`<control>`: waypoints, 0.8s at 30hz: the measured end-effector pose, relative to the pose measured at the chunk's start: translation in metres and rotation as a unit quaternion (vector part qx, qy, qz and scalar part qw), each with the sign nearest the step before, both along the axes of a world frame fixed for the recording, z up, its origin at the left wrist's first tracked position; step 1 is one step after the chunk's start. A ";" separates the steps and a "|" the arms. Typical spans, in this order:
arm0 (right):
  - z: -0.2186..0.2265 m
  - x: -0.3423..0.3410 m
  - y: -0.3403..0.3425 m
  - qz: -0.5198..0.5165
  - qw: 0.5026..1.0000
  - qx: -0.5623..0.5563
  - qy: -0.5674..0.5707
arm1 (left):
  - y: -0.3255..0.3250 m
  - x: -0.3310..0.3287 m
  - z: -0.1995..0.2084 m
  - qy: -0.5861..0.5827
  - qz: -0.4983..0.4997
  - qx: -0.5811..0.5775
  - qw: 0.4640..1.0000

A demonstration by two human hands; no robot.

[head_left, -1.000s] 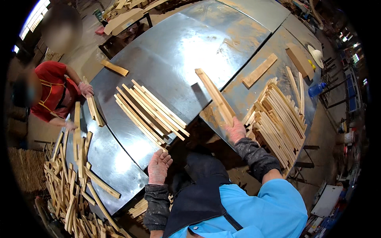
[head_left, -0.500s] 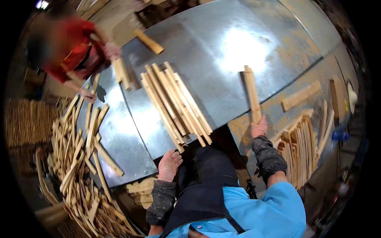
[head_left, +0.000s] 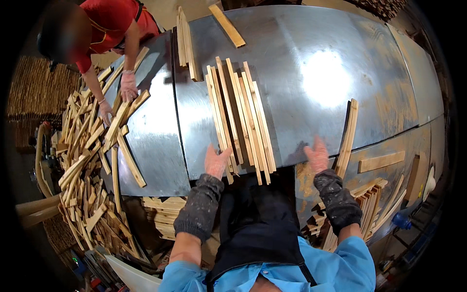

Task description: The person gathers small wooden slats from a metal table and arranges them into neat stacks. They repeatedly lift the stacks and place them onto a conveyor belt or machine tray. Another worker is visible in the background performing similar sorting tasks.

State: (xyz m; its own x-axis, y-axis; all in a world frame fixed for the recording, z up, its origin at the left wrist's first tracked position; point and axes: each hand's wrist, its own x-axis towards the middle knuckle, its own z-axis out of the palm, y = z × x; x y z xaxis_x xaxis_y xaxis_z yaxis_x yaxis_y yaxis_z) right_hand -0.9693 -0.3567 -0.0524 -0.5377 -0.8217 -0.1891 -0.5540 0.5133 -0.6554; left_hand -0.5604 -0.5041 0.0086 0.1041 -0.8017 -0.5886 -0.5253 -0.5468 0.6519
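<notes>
"Right hand [head_left: 317,155] has left the board [head_left: 348,138] it gripped earlier; that now lies just beside it on the table [head_left: 301,126]."
"How open?"
"Wide, slightly blurred, holding nothing."
"And the left hand [head_left: 217,162]?"
"Open too, thumb out, at the near ends of the sticks [head_left: 245,117] lying side by side; whether it touches, I can't tell."

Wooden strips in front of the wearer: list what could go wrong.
Some wooden strips overhang the near edge of the metal table, so a bump might tip them off. Gaps separate some, so the left hand, at their near ends, could get pinched. The right hand could knock the wood beside it.
</notes>
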 end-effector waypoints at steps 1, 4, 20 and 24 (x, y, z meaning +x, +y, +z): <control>-0.018 0.013 -0.012 0.018 0.996 0.002 -0.091 | -0.010 -0.004 -0.007 0.002 0.001 -0.006 1.000; 0.038 0.080 -0.086 0.064 0.976 0.064 -0.196 | -0.028 -0.008 -0.030 0.021 0.016 -0.022 0.999; 0.024 0.166 -0.177 0.123 0.972 0.184 -0.082 | -0.031 -0.027 -0.031 0.128 -0.032 0.046 0.990; 0.052 0.178 -0.151 0.170 0.953 0.206 -0.143 | -0.001 -0.003 0.013 0.291 0.040 0.044 0.955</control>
State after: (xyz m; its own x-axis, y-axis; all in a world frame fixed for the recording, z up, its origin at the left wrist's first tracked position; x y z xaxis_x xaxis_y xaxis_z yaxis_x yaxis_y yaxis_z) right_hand -0.7916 -0.5081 -0.0005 -0.1322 -0.7638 -0.6318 -0.5634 0.5823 -0.5861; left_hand -0.5633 -0.5050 0.0218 -0.2021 -0.7497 -0.6302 -0.0412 -0.6364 0.7703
